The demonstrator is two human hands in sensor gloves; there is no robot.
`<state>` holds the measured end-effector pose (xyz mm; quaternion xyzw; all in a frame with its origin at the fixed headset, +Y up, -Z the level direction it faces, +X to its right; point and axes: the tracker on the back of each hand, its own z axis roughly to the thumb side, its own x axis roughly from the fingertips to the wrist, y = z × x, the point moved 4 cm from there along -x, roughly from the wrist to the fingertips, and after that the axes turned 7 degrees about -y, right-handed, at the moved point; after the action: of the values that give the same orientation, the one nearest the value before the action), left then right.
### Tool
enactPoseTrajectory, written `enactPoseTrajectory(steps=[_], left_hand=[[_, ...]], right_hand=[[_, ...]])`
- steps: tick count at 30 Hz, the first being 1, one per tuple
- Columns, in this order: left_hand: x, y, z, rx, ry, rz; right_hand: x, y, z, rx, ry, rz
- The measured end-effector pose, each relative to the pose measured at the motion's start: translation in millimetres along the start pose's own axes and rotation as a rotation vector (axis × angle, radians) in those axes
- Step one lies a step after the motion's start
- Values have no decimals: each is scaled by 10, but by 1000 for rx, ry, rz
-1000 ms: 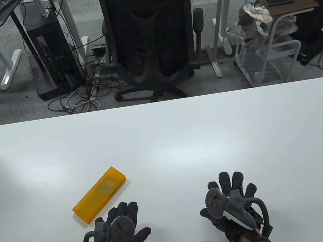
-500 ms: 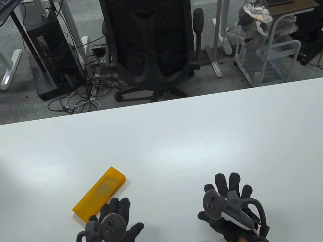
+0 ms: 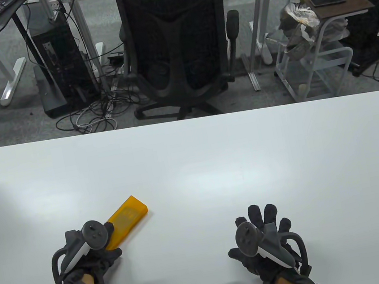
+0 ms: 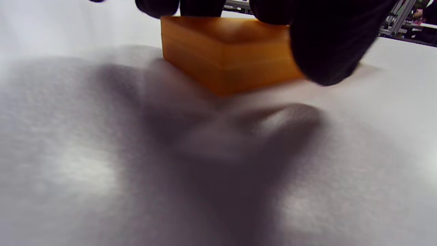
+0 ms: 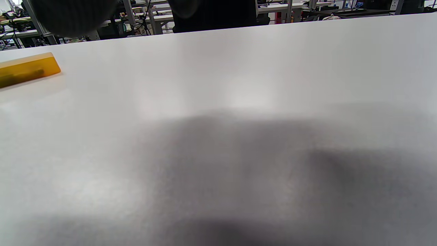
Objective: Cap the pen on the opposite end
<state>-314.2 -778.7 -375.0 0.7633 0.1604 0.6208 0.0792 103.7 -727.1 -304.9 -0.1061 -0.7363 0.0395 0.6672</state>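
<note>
An orange translucent case (image 3: 129, 215) lies slantwise on the white table (image 3: 213, 152), left of the middle. No pen shows on its own; a dark shape shows through the case in the right wrist view (image 5: 24, 71). My left hand (image 3: 108, 251) is at the case's near end. In the left wrist view my fingers (image 4: 201, 5) lie over the top of the case (image 4: 225, 51) and my thumb (image 4: 324, 51) is against its right side. My right hand (image 3: 262, 220) rests flat on the table, fingers spread, holding nothing, well right of the case.
The table's far edge (image 3: 185, 117) faces a black office chair (image 3: 175, 42). Desks, cables and a small cart stand on the floor beyond it.
My left hand has moved left and forward from the bare table onto the near end of the orange case. The case has not moved. My right hand has drifted slightly left.
</note>
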Motion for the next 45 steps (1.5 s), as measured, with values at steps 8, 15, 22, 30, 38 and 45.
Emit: enactPoseTrajectory(steps=[8,15,22,30,38,45], left_hand=[[4,-26,-31,148,35,105],[324,-171,406,109,201,133],[758,109,1144,73,439,89],[799,379,1330,15,499,23],[832,442,1494,4,560,6],[846,441,1506,-7,574,26]], right_hand=[[1,-1,14,7,0,2],[1,24,62,-14,26,-15],[96,25,303,22,150,-68],[95,-189,548,182,234,-66],[20,-364,807,289,297,-72],[-31,-384,818,309,280,-135]])
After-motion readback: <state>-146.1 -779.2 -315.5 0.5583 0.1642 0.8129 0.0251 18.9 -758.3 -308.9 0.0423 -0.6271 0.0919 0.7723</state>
